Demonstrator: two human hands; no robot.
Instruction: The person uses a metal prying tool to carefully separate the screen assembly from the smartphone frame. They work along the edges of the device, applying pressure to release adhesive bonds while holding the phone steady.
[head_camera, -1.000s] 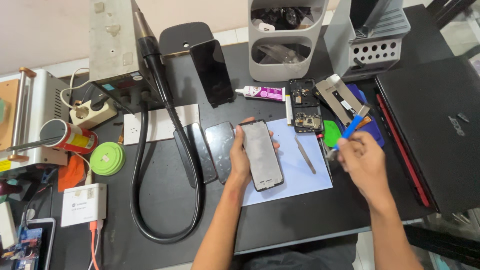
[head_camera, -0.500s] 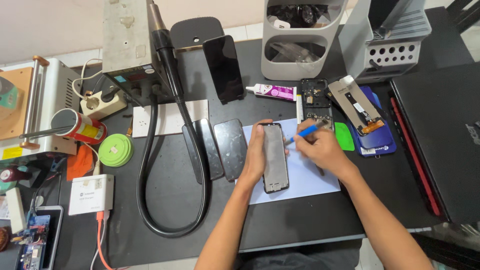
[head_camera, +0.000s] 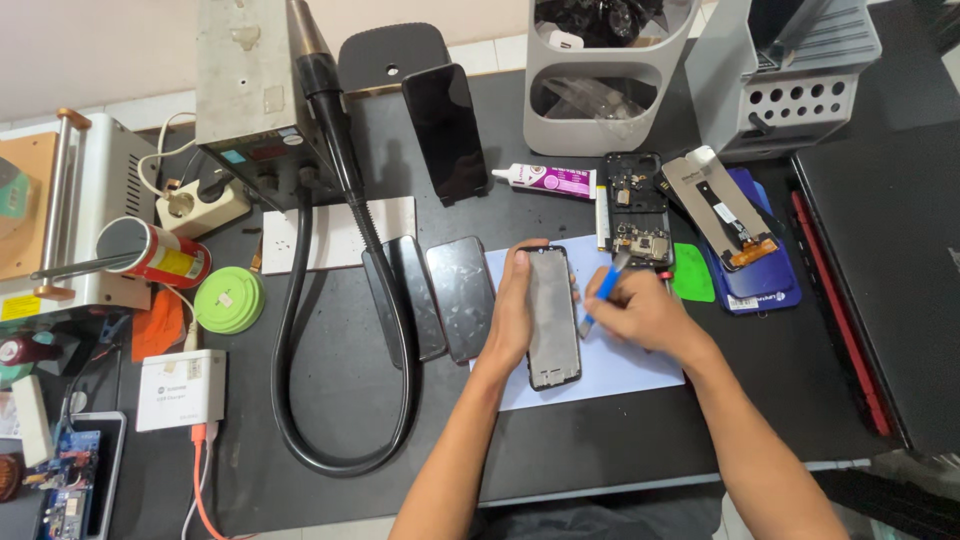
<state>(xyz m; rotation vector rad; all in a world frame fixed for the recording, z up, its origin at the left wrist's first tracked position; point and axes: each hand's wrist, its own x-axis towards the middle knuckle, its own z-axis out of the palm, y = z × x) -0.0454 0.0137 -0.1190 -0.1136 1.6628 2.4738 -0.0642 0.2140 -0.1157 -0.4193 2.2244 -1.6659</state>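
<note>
A black phone screen frame (head_camera: 553, 318) lies on a sheet of white paper (head_camera: 620, 365) in the middle of the dark table. My left hand (head_camera: 512, 310) holds it down along its left edge. My right hand (head_camera: 640, 312) grips a small blue-handled tool (head_camera: 603, 290), with the tool's tip at the frame's right edge. An opened phone body (head_camera: 636, 208) with its boards showing lies just behind my right hand.
Two dark phone panels (head_camera: 440, 295) lie left of the paper beside a thick black hose (head_camera: 340, 300). A glue tube (head_camera: 545, 180), a green pick (head_camera: 692, 285), a blue phone cover with a screen part (head_camera: 745, 265), a grey organiser (head_camera: 600, 70) and a black laptop (head_camera: 885, 250) surround the work spot.
My right hand came from the right side with the blue tool and now works at the frame's right edge. My left hand laid the frame flat on the paper.
</note>
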